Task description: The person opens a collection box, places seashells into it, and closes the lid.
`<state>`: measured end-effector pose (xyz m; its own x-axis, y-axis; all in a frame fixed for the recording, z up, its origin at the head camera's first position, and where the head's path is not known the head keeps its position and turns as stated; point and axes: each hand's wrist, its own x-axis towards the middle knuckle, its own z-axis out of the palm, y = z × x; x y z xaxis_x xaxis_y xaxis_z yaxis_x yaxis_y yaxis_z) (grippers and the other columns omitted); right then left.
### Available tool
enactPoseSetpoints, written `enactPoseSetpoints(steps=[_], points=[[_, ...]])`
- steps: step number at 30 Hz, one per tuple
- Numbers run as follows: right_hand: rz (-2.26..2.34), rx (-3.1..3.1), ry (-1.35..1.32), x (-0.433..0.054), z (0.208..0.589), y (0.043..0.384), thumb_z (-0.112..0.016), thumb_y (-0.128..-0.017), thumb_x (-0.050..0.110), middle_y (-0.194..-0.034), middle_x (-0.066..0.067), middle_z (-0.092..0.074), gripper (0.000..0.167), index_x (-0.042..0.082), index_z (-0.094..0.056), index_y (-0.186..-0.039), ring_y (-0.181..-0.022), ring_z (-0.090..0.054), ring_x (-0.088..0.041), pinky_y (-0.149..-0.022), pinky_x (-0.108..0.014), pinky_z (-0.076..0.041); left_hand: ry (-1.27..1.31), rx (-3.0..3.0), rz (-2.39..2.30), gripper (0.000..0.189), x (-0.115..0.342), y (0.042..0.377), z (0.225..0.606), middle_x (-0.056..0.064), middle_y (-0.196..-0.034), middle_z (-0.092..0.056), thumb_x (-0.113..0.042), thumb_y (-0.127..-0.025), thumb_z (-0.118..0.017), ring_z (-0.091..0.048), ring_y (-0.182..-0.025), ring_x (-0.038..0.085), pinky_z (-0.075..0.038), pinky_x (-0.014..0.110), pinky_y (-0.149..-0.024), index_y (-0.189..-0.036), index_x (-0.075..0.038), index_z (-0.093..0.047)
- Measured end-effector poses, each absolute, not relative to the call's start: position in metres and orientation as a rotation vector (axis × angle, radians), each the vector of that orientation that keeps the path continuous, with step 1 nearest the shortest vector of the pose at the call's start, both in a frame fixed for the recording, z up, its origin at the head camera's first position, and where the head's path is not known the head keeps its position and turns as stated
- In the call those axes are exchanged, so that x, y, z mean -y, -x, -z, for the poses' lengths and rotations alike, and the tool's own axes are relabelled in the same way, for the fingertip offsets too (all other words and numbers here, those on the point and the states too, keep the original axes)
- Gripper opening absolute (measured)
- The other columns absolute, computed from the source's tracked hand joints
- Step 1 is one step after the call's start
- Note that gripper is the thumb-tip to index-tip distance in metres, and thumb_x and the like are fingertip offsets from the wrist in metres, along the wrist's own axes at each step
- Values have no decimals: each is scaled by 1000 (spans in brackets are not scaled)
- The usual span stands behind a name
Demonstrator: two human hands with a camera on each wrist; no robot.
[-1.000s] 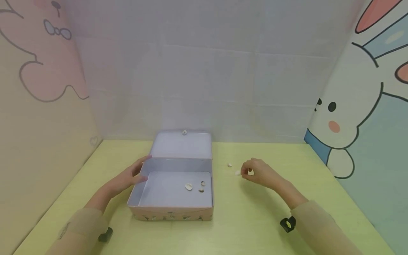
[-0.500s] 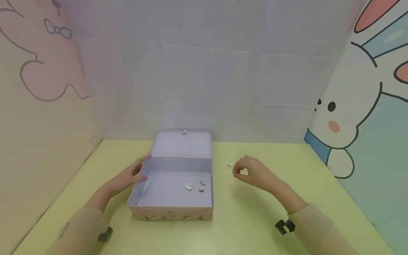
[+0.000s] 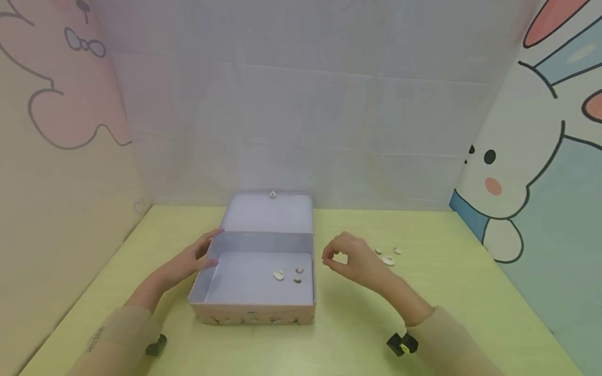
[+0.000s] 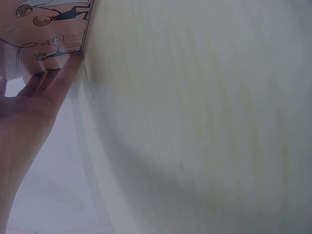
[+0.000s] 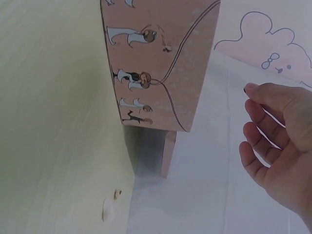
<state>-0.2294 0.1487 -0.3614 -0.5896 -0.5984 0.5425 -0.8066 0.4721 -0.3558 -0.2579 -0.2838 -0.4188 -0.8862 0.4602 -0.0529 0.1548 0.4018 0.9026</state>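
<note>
An open hinged box, pink with printed figures outside and pale lilac inside, stands on the table. My left hand holds its left wall, thumb over the rim and other fingers along the outside; the left wrist view shows those fingers against the printed side. Right of the box, my right hand is raised above the table, thumb and forefinger pinching a tiny seashell, mostly hidden by the fingertips. Inside the box lie a white seashell and two smaller brownish seashells.
Several seashells lie on the yellow table behind my right hand, among them a white seashell. The box's lid leans back toward the pale rear wall. Printed panels flank both sides, a rabbit on the right.
My right hand has moved left toward the box with its pinched fingers, uncovering seashells on its right and covering those near its fingers. The left hand and the box have not moved.
</note>
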Motion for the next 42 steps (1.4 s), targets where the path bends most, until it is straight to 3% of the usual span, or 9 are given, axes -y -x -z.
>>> enactPoseSetpoints(steps=[11,19,24,31,42], points=[[-970,2377,-1182,-116,385,229,-75,-79,9,-83,8,-63,13,15,-66,-86,-79,-56,-9,-68,-22,-49,-548,-2369,-1484,71,284,260,426,15,-157,-9,-16,-94,-56,-8,-142,44,-17,64,-107,-151,-31,-16],[-1037,2349,-1232,-94,397,232,-73,-81,10,-80,5,-64,7,12,-67,-83,-78,-58,-20,-68,-27,-50,-548,-2362,-1496,71,285,261,425,17,-157,-10,-16,-94,-56,-9,-141,45,-18,64,-107,-151,-30,-16],[-994,2412,-1217,-84,399,232,-73,-81,11,-80,6,-64,6,13,-68,-84,-79,-56,-14,-70,-23,-48,-542,-2355,-1499,71,285,261,424,17,-157,-9,-16,-94,-56,-8,-142,44,-17,63,-107,-151,-29,-15],[-974,2464,-1173,-81,398,233,-73,-81,9,-86,3,-66,9,11,-68,-88,-83,-59,-20,-73,-28,-51,-544,-2355,-1501,71,286,260,427,17,-157,-10,-16,-94,-56,-9,-141,44,-18,63,-107,-151,-29,-15],[-974,2408,-1172,-98,383,229,-73,-81,8,-87,3,-67,10,10,-69,-90,-83,-57,-17,-72,-30,-51,-545,-2373,-1487,70,284,257,427,17,-157,-11,-16,-95,-55,-10,-141,44,-19,63,-107,-151,-29,-15]])
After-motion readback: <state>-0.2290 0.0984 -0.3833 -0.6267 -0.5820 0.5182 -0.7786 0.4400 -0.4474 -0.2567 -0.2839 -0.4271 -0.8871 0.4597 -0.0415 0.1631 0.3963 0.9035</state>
